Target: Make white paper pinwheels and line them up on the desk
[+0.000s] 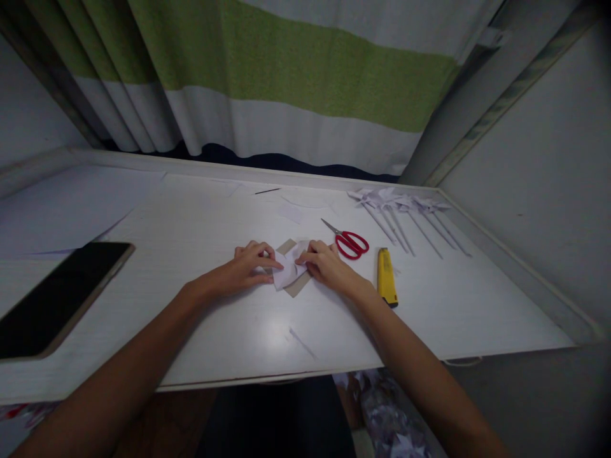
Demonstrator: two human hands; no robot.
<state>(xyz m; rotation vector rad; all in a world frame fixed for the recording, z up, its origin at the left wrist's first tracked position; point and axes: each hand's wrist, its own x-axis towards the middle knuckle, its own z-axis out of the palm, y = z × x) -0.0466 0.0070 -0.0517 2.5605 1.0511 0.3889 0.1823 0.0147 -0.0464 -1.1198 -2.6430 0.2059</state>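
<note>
A folded piece of white paper (285,276) lies on a small square of brownish-grey card (296,287) near the middle of the table. My left hand (252,264) pinches the paper's left side between thumb and fingers. From the right, my right hand (328,264) grips the paper with its fingertips pressed in near the centre, where a flap curls up. Its fingers hide part of the paper's right side. Just beyond the right hand lie scissors (351,243) with red handles, blades pointing away to the left. A yellow box cutter (386,278) is to the right of that hand.
Several white paper pinwheels (382,198) on thin sticks lie at the back right. A dark-screened tablet (62,299) and large white sheets (71,203) occupy the left. A thin black rod (267,191) and paper scraps are farther back, before a green-and-white curtain (305,70).
</note>
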